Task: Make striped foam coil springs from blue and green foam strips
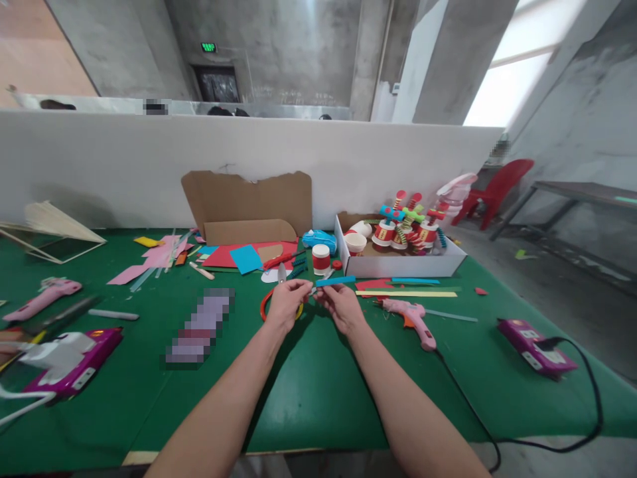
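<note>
My right hand (342, 307) is closed with a narrow blue paper strip (336, 281) lying along its fingertips. Just left of it, my left hand (287, 307) is pinched near the strip's end; whatever is between its fingertips is too small to make out. Under and behind the left hand lie scissors with red and yellow handles (264, 307), partly covered by it. Beyond the hands stands a white paper cup with a red band (321, 261). A pink glue gun (409, 317) lies to the right, its cord running off the front edge.
A white box (398, 267) holds several decorated cups with colourful tops. Coloured paper (245, 259) and a cardboard piece (249, 202) are at the back. Purple power strips (535, 348) sit at both sides. Another pink glue gun (44, 297) lies far left.
</note>
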{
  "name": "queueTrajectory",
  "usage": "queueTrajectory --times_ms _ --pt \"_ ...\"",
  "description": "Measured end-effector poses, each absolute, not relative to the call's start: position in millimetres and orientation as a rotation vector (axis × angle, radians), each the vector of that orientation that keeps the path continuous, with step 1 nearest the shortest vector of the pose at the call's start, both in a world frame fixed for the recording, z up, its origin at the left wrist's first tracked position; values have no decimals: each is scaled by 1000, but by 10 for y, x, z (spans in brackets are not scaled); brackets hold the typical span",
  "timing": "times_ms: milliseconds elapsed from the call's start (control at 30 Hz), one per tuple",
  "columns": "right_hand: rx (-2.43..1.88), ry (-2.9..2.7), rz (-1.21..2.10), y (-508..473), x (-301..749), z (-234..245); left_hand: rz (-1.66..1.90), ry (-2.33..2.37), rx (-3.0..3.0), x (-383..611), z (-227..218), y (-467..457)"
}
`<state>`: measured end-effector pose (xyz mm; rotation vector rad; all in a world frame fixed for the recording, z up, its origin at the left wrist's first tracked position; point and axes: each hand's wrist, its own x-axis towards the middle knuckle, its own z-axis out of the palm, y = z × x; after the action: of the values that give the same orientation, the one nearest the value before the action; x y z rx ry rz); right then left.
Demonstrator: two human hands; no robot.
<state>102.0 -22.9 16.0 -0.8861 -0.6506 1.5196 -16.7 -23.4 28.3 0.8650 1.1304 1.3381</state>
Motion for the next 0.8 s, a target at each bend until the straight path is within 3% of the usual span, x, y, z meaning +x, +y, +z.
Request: queueTrajectory --times_ms 800 --pt "-913 -682 1451 -288 941 165 1375 1084 854 -119 149 -206"
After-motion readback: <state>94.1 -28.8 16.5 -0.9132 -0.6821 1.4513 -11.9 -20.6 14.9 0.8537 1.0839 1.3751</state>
